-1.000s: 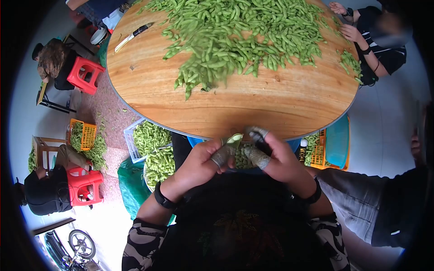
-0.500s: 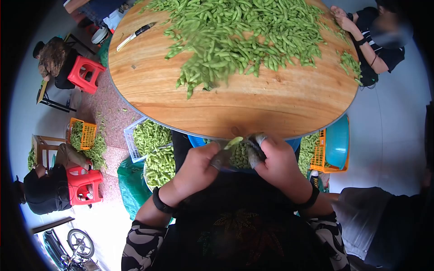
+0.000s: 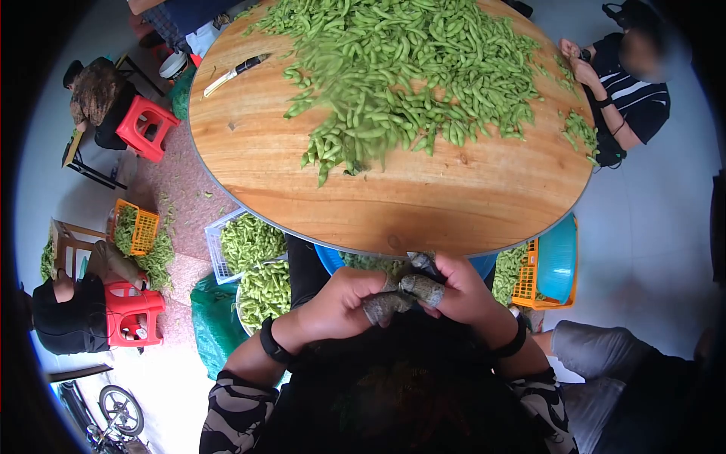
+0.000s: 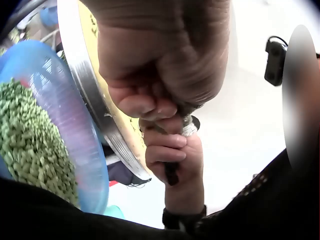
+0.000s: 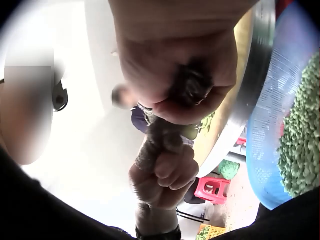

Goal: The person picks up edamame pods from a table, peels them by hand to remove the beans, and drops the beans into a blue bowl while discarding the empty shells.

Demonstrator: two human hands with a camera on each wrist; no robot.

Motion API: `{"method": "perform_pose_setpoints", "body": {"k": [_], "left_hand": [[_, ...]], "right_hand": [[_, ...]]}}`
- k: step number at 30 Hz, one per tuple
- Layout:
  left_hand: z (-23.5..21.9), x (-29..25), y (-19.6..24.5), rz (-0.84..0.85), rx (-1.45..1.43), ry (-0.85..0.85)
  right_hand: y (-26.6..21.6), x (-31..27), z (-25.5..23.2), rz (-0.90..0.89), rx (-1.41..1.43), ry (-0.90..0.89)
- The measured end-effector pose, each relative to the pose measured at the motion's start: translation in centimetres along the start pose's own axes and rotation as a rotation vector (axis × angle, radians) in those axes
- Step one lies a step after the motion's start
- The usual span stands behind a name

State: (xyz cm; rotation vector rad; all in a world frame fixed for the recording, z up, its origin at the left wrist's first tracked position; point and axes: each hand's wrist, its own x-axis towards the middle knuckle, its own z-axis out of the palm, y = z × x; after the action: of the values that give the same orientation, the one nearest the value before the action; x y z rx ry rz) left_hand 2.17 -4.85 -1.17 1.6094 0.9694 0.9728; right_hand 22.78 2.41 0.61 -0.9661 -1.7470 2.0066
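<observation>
Green pods (image 3: pixel 423 68) lie heaped across the far part of the surface (image 3: pixel 340 216), while shelled beans (image 4: pixel 40 145) fill part of the blue basin (image 4: pixel 82 125) below its near edge. Half a second ago, a pale pod stuck out at your left fingertips and your hands were apart; now your left hand (image 3: pixel 340 301) and right hand (image 3: pixel 463 291) meet, grey wraps (image 3: pixel 389 306) touching, and the head view shows no pod between them. So the work has moved into the spot where the hands join, and whether that pod is hidden there, opened or gone, you cannot tell from here. Your right fingers are curled round a dark object (image 5: pixel 192 85) in the palm. Your left fingers are bent in narrowly, but what they hold, if anything, cannot be told.
</observation>
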Motion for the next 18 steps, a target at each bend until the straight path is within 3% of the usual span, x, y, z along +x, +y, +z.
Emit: {"method": "perform_pose_setpoints", "body": {"k": [1, 3, 5, 6, 8, 10, 12, 15, 16, 18], "left_hand": [[-0.2, -0.1, -0.1, -0.125, -0.271, -0.058], [-0.9, -0.2, 0.2, -0.149, -0.26, 0.002], [-1.8, -0.6, 0.8, -0.142, -0.133, 0.131], [-2.4, -1.3, 0.7, -0.144, -0.134, 0.134], [-3.7, -3.7, 0.2, -0.222, 0.038, 0.385], [-5.3, -6.5, -0.9, -0.255, 0.12, 0.591], [-6.7, -8.1, -0.7, -0.356, 0.385, 0.779], [-8.9, -9.7, -0.8, -0.619, 0.967, 0.861], [-9.0, -9.5, -0.7, -0.616, 0.973, 0.862], [-8.7, -8.4, -0.5, -0.454, 1.22, 1.043]], "right_hand": [[0.2, 0.0, -0.2, 0.037, 0.144, -0.037], [0.7, 0.4, -0.4, 0.074, 0.285, -0.074], [1.5, 1.1, -0.6, -0.354, -0.251, 0.077], [0.7, 1.2, -0.7, -0.353, -0.25, 0.074], [-1.8, 1.7, -1.0, -0.069, -0.565, 0.118], [-2.0, 4.3, -0.9, -0.232, -0.777, 0.323], [-2.1, 8.1, -1.2, -0.387, -0.832, 0.45], [-1.4, 13.1, -1.3, -0.38, -1.054, 0.599], [-1.0, 13.8, -1.5, -0.384, -1.05, 0.601], [-0.5, 14.7, -1.8, -0.34, -1.075, 0.582]]}}
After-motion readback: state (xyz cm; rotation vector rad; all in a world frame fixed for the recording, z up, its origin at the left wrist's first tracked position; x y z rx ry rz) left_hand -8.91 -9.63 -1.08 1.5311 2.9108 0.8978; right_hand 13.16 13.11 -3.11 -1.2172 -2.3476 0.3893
